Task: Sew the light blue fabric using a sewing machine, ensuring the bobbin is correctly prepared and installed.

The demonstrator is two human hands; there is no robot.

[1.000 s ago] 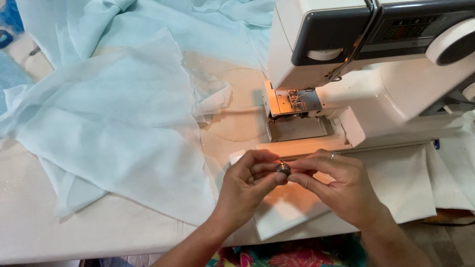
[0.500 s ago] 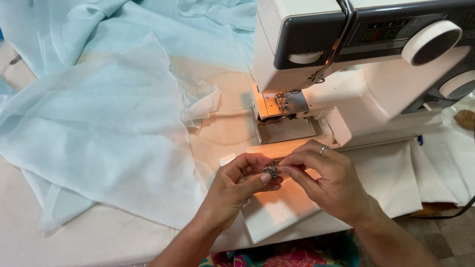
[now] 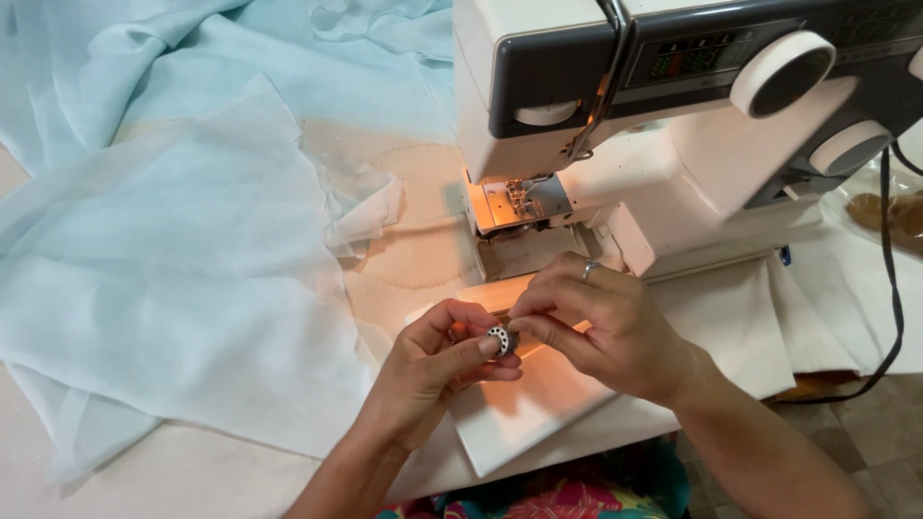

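**Bobbin between my fingers at the sewing machine**

From my head camera, a pale worktable (image 3: pixel 192 471) spreads below me, most of its left side covered by sheer, light blue fabric (image 3: pixel 173 269) that lies in loose folds and overlapping layers. At the upper right stands a white sewing machine (image 3: pixel 673 183) with a dark control panel and two round white dials (image 3: pixel 784 72). Its lamp throws a warm orange glow over the needle area (image 3: pixel 519 202) and onto the table in front of it. A black cord (image 3: pixel 889 269) runs down the machine's right side.

Both my hands meet just in front of the machine, above its flat white extension plate (image 3: pixel 519 413). My left hand (image 3: pixel 433 370) is curled, thumb and fingers pinching a small round metal bobbin (image 3: pixel 499 339) with a ring of holes in its face. My right hand (image 3: pixel 601 332), with a ring on one finger, is closed too, its fingertips pressed against the bobbin's right side. The bobbin sits between the two hands, held off the plate. Patterned, colourful cloth (image 3: pixel 567 500) shows at the bottom edge, below the table.
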